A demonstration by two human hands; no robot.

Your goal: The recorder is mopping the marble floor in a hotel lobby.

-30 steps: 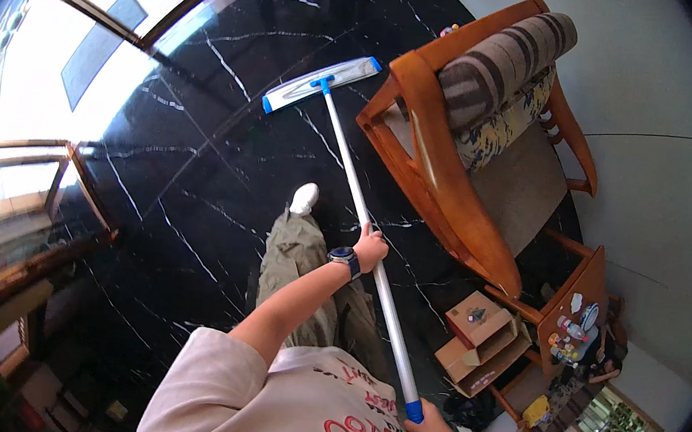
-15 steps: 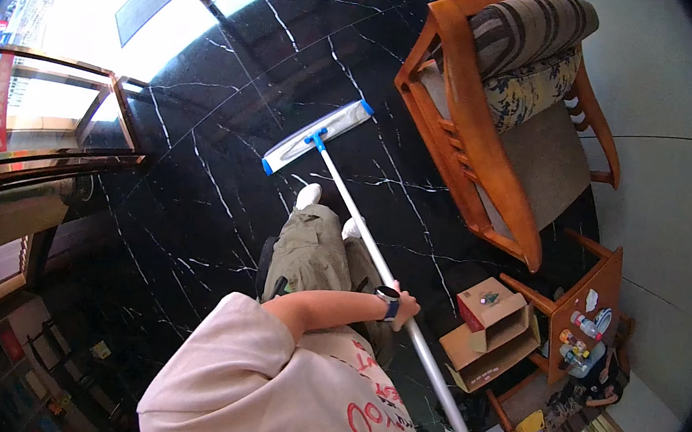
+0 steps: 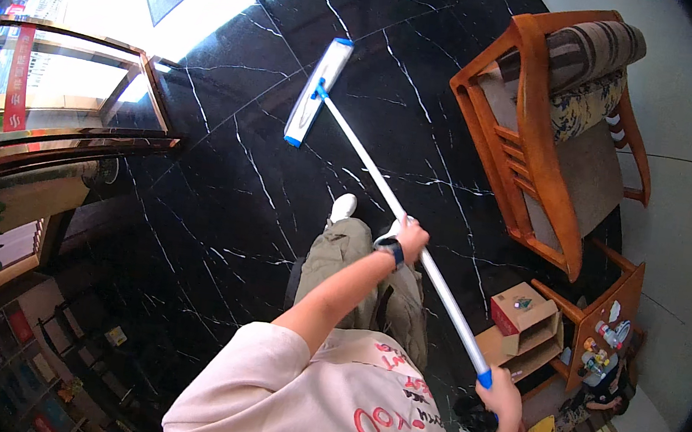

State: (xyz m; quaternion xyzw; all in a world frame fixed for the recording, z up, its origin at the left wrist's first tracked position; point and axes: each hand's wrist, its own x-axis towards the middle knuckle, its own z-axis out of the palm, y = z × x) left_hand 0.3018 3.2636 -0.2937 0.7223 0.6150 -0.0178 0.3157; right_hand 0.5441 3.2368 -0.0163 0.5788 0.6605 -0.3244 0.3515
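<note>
A flat mop [image 3: 453, 305] with a long silver pole slants across the view, its wide pale head with blue end caps lying on the black floor ahead of my feet. My left hand [image 3: 412, 239], with a dark watch on the wrist, is closed around the middle of the pole. Lower down and to the right, my right hand [image 3: 501, 397] grips the pole's top end by the blue collar. My white shoes [image 3: 344, 207] stand on the floor behind the mop head.
The glossy black floor [image 3: 220, 193] has white veins. On the right stand a wooden armchair [image 3: 531, 165] with cushions, opened cardboard boxes [image 3: 522, 317] and a small table [image 3: 621, 290] with bottles. A glass door [image 3: 78, 92] is at the left; another person [image 3: 612, 391] sits at the lower right.
The mop head has moved forward and turned more upright in the picture. Both hands have pushed farther forward with the pole, and my left arm is stretched out more.
</note>
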